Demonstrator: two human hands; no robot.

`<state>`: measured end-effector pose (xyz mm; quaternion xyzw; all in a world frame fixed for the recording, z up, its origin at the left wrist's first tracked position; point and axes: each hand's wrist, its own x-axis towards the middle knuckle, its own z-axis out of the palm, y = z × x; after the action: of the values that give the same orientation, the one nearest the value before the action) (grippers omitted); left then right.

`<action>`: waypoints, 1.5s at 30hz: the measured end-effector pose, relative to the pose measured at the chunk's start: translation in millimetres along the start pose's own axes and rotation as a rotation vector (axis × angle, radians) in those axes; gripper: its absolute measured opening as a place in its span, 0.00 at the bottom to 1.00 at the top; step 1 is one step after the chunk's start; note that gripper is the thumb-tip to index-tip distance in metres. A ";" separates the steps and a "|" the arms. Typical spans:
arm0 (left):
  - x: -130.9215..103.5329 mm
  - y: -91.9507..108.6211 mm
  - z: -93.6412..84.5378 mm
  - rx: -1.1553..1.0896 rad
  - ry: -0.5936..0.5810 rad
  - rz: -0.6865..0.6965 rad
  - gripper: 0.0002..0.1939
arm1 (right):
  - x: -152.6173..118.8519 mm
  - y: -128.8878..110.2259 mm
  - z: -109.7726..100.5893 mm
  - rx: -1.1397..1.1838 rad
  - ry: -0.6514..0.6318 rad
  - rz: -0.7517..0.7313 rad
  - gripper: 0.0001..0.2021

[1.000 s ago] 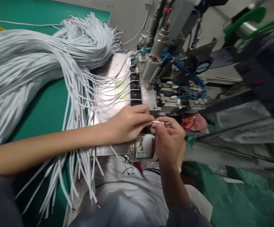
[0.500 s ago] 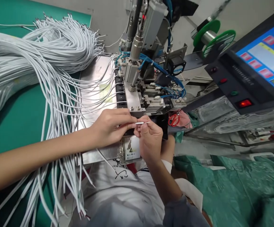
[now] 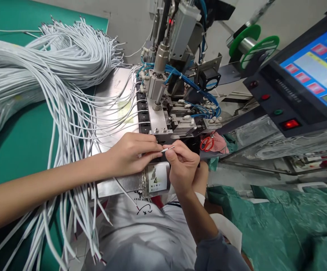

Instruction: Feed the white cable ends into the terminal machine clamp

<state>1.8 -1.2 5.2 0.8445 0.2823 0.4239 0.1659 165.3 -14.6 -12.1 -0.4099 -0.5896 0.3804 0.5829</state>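
Observation:
My left hand (image 3: 140,152) pinches a white cable (image 3: 166,149) close to its end, thumb and forefinger closed on it. The short thin tip of that cable points right, to the fingers of my right hand (image 3: 184,162). Right thumb and forefinger are closed around the tip, the other fingers curled in. Both hands are just in front of a bench machine (image 3: 157,116), whose row of black clamps (image 3: 143,107) has several white cables running into it from the left.
A large bundle of white cables (image 3: 67,67) lies on the green mat (image 3: 19,150), with loose ends hanging down. At right are a control panel (image 3: 290,98) with a lit screen, a green spool (image 3: 248,45) and red-handled scissors (image 3: 207,143). A clear packet (image 3: 156,178) lies below my hands.
My right hand has shifted slightly right and its fingers have opened out a little from the left fingertips. The cable tip now tilts up to the right. The left hand has barely moved.

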 end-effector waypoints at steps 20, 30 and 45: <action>-0.2 -6.1 -2.8 0.196 -0.049 0.126 0.08 | -5.3 -2.5 5.8 -0.094 0.073 -0.053 0.08; 9.3 -8.5 -13.7 0.267 -0.342 0.101 0.10 | 19.4 -18.6 -23.3 -0.349 -0.365 -0.117 0.12; -5.5 -2.8 12.4 0.588 -0.629 -0.159 0.11 | -3.4 52.9 -29.6 -0.136 -0.245 0.321 0.13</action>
<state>8.2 -2.9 -6.9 0.9195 0.3907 0.0333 0.0283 197.0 1.2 -61.4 -0.4875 -0.6074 0.4749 0.4097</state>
